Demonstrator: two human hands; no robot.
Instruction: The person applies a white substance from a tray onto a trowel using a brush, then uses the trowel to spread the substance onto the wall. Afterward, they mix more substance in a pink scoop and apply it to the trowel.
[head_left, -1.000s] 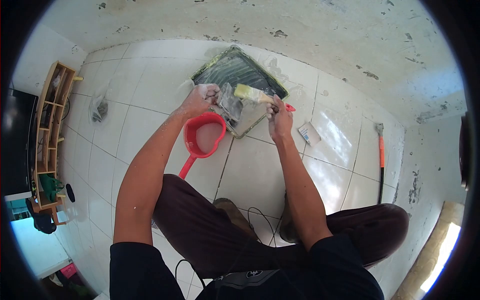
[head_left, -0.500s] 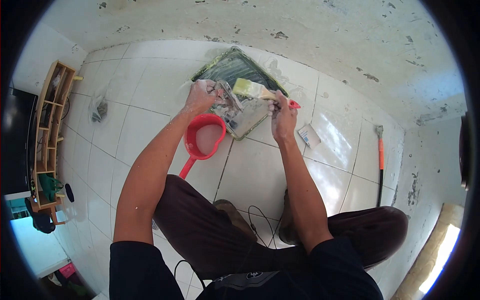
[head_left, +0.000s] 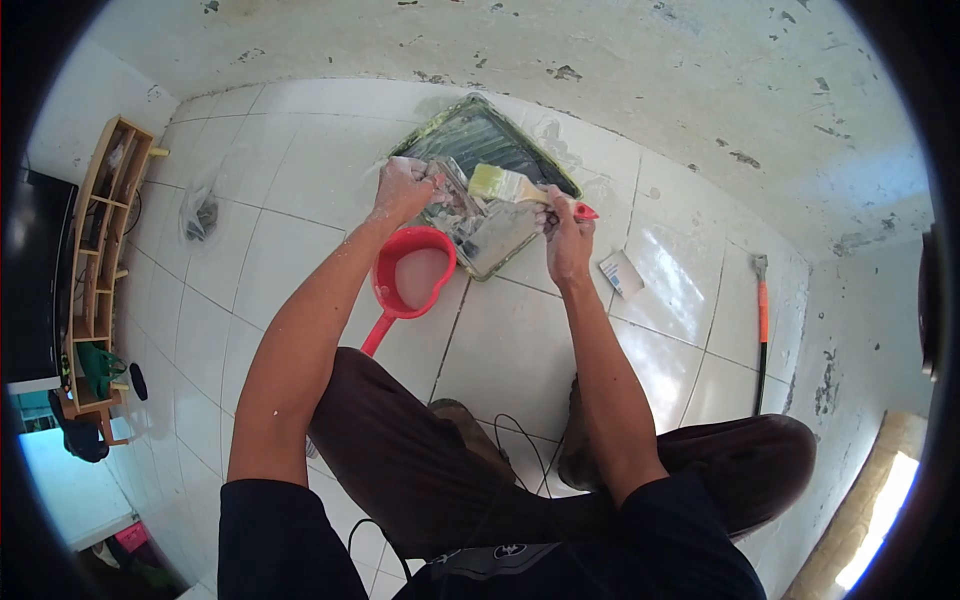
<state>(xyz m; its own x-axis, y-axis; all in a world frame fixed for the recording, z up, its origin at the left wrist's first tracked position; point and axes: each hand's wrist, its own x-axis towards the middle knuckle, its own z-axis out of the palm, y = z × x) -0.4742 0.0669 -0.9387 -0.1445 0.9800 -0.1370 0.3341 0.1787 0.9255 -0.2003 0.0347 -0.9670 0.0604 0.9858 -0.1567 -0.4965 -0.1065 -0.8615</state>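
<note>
Here, over the paint tray [head_left: 452, 132], I see the right hand [head_left: 566, 238] clamped on a paintbrush [head_left: 497, 183], the left hand [head_left: 403, 190] closed around a scraper [head_left: 456, 190].

Left of the tray [head_left: 440, 140], floor tiles [head_left: 300, 165] give room; the scoop [head_left: 415, 275] blocks its near-left corner, and the wall [head_left: 600, 40] stands close behind.

Bright daylight, glare on floor tiles [head_left: 655, 275], fisheye warp, dark vignette corners
</note>
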